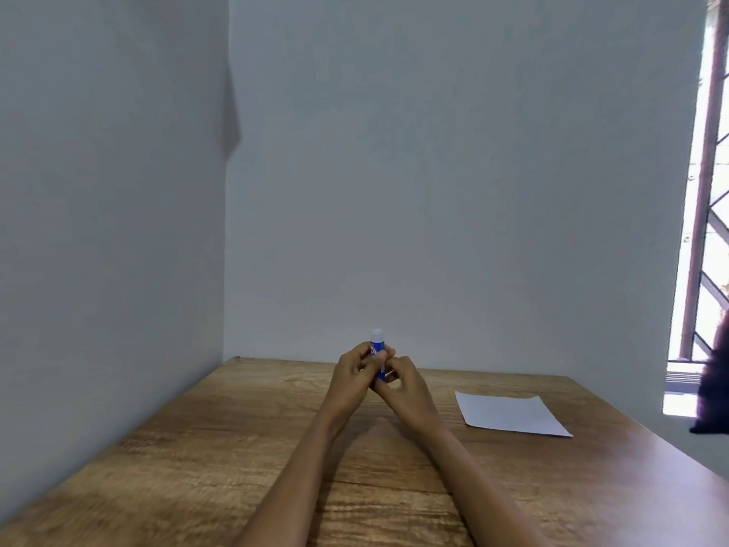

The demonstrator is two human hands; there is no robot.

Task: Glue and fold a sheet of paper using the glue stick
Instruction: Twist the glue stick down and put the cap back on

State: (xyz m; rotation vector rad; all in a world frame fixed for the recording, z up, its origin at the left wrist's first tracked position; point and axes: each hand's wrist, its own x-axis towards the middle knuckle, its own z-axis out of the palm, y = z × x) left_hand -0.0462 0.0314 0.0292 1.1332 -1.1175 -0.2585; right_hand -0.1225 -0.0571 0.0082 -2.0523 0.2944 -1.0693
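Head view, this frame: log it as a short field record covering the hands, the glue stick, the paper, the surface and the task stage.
left hand: left hand grips the glue stick
right hand: right hand grips the same stick lower down
glue stick: glue stick blue body, pale top, held roughly upright above the table
paper: sheet of paper white, flat, unfolded, to the right of the hands, untouched
surface: wooden table
background: grey wall, window at right
stage: no glue on paper yet

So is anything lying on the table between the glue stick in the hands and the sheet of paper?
Nothing visible: bare wooden table separates the blue glue stick, held in both hands, from the white paper sheet.
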